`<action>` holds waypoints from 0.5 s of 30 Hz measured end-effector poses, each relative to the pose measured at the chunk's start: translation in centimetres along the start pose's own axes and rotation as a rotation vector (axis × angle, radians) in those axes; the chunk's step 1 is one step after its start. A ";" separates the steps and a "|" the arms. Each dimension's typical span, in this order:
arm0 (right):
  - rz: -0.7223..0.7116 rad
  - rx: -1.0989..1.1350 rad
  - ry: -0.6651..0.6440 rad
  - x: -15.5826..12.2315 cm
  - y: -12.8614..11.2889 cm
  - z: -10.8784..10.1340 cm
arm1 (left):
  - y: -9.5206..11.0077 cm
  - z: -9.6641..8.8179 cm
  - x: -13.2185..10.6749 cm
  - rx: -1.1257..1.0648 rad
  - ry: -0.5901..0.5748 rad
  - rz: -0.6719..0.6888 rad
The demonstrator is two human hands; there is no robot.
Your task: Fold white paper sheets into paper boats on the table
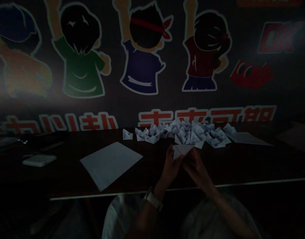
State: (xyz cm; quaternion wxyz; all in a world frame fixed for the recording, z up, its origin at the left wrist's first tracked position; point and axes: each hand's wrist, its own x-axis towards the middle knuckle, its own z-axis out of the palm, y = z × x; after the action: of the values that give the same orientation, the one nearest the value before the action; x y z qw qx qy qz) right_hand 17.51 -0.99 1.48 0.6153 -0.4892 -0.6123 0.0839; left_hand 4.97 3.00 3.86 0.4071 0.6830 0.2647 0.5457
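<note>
A folded white paper, roughly triangular with its wide edge up, is held between both hands above the dark table. My left hand grips its left side, thumb across the front. On the other side my right hand has its fingers closed at the paper's right edge; the fingertips are partly in shadow. Just behind the hands lies a heap of folded white paper boats, with a single paper boat at its left end.
A blank white sheet of paper lies left of my hands. Another sheet rests right of the heap. Farther left is a small white box-like object. The table ends in a pale front edge; behind it stands a wall with painted cartoon figures.
</note>
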 end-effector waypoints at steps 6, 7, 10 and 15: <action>-0.304 -0.492 -0.218 1.2 3.2 -2.3 | -2.2 -4.8 1.8 0.496 -0.508 0.076; -0.315 -0.536 -0.300 1.1 3.7 -2.3 | -2.8 -5.2 1.6 0.576 -0.537 0.125; -0.311 -0.562 -0.470 0.5 4.8 -2.2 | -4.4 -5.7 0.3 0.720 -0.649 0.246; -0.341 -0.596 -0.538 0.6 4.7 -3.1 | -5.4 -5.6 -1.1 0.848 -0.648 0.261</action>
State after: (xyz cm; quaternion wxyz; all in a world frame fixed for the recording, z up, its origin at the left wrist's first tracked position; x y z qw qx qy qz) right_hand 22.56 0.32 -0.76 0.2708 -0.4980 -0.8204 -0.0749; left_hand -0.29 6.43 -0.85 0.0857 0.9474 0.2355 0.1989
